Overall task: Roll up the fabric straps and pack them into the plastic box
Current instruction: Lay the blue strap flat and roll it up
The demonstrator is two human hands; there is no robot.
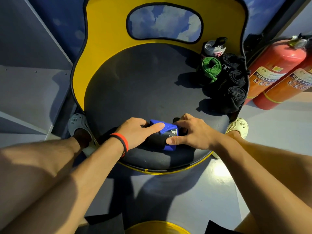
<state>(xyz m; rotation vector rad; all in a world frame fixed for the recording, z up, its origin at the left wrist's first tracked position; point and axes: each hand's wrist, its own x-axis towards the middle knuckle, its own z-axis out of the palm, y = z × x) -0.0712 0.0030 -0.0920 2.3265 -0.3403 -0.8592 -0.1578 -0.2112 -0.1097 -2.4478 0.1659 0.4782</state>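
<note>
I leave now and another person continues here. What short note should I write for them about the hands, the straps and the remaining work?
Hands: left hand and right hand both grip the blue strap, seemingly part rolled, at the near edge of the chair seat.
Done: grey roll, green roll and black rolls lie piled at the seat's far right.
Left: finish this roll, then pack all; the plastic box is not in view.
</note>
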